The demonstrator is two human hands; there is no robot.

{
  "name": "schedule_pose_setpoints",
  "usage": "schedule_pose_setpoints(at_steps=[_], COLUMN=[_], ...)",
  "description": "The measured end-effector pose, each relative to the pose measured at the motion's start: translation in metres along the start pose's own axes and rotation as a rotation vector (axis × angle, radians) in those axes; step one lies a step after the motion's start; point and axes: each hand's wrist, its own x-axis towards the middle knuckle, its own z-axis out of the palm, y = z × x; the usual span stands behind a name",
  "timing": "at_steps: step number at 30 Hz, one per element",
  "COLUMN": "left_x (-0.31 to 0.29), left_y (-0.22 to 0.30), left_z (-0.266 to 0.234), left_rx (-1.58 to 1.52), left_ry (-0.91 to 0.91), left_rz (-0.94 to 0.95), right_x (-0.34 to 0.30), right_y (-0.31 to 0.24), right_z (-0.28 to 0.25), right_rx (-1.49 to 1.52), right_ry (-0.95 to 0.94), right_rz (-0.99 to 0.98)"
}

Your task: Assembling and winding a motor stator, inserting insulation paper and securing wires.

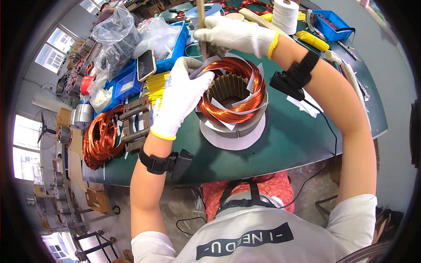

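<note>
A motor stator with copper windings and white insulating paper slips stands on a white disc on the green table. My left hand, in a white glove, presses against the stator's left side, fingers on the copper coil. My right hand, also gloved, grips a thin wooden stick held upright at the stator's far rim. Black bands with small devices sit on both wrists.
Blue bins with plastic bags, a phone, yellow sleeves, loose copper coils and a metal frame lie left. A spool of white cord, yellow tubes and a blue tray sit at the far right.
</note>
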Motion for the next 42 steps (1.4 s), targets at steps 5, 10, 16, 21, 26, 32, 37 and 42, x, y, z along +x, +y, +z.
schedule_pose_setpoints(at_steps=[5,10,16,21,26,32,37,42], left_x=[-0.002,0.001,-0.003,-0.004,-0.005,-0.004,0.027,0.053], left_y=[0.004,0.001,0.002,0.005,0.0,0.007,0.022,0.003], left_z=[0.003,0.001,0.004,0.003,0.002,0.0,-0.029,-0.027], left_rx=[0.038,0.144,0.198,0.237,0.274,0.186,0.37,0.204], left_ry=[0.03,0.064,0.118,0.11,0.153,0.028,-0.271,-0.319], left_rz=[-0.075,0.026,0.083,-0.029,0.011,0.066,0.013,0.014], right_x=[0.042,0.087,0.055,-0.015,-0.054,-0.058,-0.058,-0.015], right_y=[-0.003,-0.004,-0.007,-0.017,-0.003,-0.001,-0.022,-0.039], right_z=[0.009,0.035,0.029,0.005,0.01,0.018,0.007,0.018], right_rx=[-0.481,-0.317,-0.323,-0.313,-0.442,-0.539,-0.601,-0.755], right_ry=[-0.228,-0.304,-0.09,0.19,0.298,0.454,0.151,0.141], right_rz=[-0.166,0.175,-0.071,-0.209,-0.19,-0.211,-0.178,-0.09])
